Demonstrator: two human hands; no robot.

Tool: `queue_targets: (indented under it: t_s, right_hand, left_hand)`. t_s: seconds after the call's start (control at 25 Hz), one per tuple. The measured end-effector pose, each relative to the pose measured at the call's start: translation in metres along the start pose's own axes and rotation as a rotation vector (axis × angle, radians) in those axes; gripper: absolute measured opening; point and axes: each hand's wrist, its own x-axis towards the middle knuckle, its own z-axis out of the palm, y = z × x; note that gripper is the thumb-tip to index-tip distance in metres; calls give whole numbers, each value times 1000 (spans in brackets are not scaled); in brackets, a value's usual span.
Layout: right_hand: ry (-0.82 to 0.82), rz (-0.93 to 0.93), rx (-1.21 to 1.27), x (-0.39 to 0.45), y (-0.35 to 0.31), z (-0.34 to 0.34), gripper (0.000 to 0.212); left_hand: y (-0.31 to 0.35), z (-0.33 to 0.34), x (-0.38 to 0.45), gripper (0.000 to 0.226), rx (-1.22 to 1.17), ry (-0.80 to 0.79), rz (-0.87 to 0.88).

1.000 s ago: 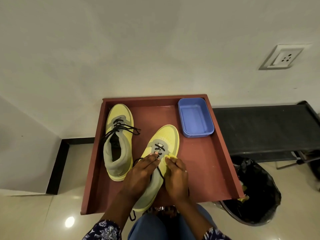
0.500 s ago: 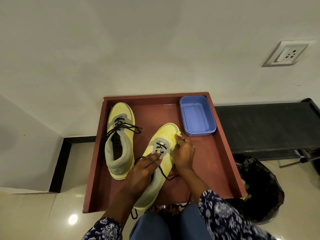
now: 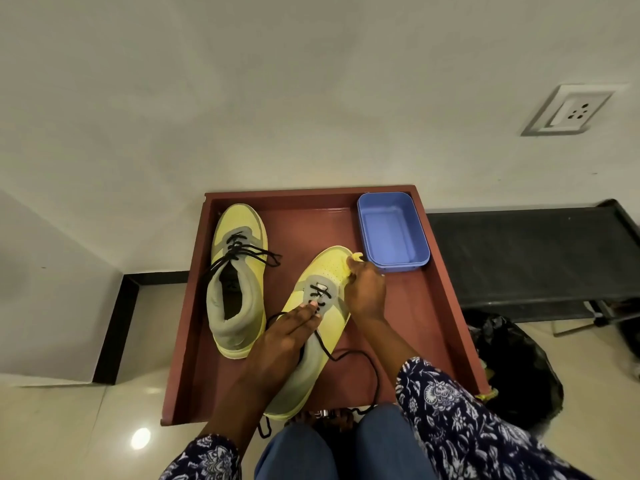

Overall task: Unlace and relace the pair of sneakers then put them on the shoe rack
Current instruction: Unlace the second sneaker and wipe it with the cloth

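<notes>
Two yellow-and-grey sneakers lie on a red-brown tray [image 3: 441,306]. The left sneaker [image 3: 239,271] has its black lace threaded and loosely spread. The right sneaker [image 3: 329,268] is angled toe-right, with lace only in its lowest eyelets. My left hand [image 3: 287,337] lies over its tongue and holds it down, fingertips on the lace. The loose black lace [image 3: 375,372] loops off toward my knees. My right hand [image 3: 365,292] is by the toe, pinching a small yellow scrap [image 3: 355,257].
A blue plastic box [image 3: 391,230] stands on the tray's far right corner, just beyond my right hand. A low black rack [image 3: 519,254] runs along the wall to the right. A black bin bag [image 3: 512,368] sits below it. The wall is close behind the tray.
My right hand has moved from the sneaker's midsection up to its toe, carrying the yellow scrap. My left hand has stayed on the tongue. The lace now trails looser on the tray.
</notes>
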Motion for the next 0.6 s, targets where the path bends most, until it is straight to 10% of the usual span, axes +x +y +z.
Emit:
queue_targets:
  t_s: [0.6]
  right_hand:
    - [24, 121, 207, -89, 4, 15, 42]
  left_hand:
    - [-2, -2, 1, 44, 15, -22, -39]
